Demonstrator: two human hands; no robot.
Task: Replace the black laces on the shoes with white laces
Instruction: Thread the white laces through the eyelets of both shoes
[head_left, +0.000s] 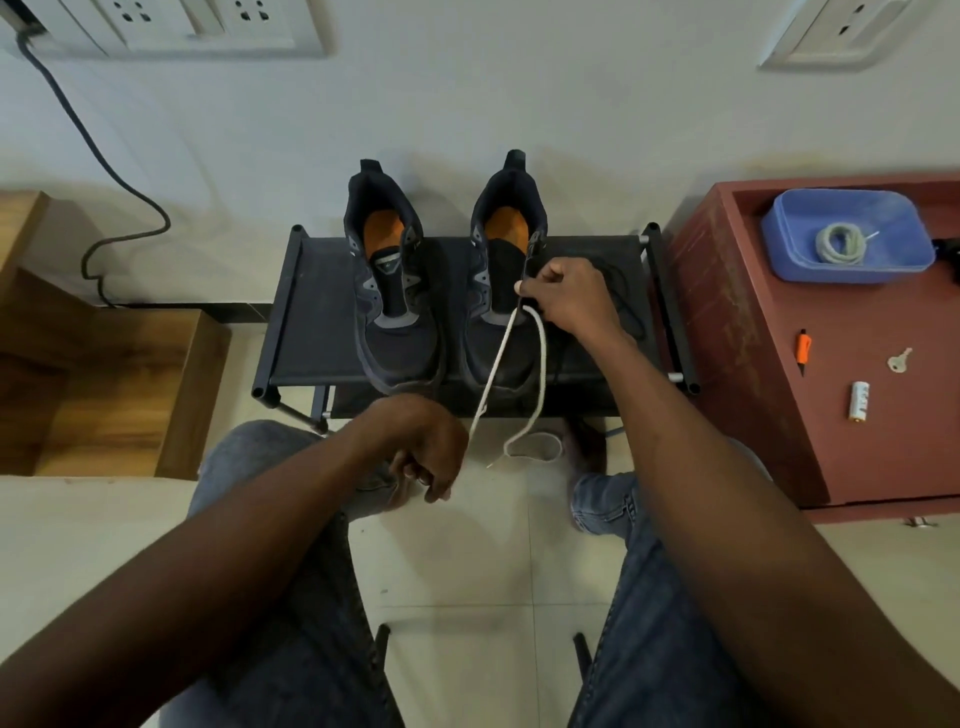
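Two dark shoes sit side by side on a low black rack (291, 312), toes toward the person, both w/ no laces through the eyelets. Left shoe (395, 322) stands near the rack's middle; right shoe (493, 312) just beside it, toward the rack's right half. Orange insoles show in both.

Right hand (566, 293) is over the right shoe's right eyelet row, fingers curled & pinching the white lace (498, 364) plus the shoe's eyelet edge. From that pinch the lace hangs in two strands past the rack's front edge: one runs straight down to a free tip, the other loops & curls onto the tiled floor (457, 561) in front of the rack.

Left hand (426, 457) hangs below the rack's front edge, above the left knee, fingers loosely curled. Can't tell if it touches the straight strand, which passes just beside it.

A black lace (621, 291) lies on the rack's right part, partly hidden behind the right hand & wrist.

At right, a red-brown cabinet (753, 332) carries a blue tray (904, 260) near its far edge, w/ a 2nd coiled white lace (840, 244) inside. Nearer its front: an orange cutter (803, 349), a key (900, 360), a small white battery (860, 400), all apart.
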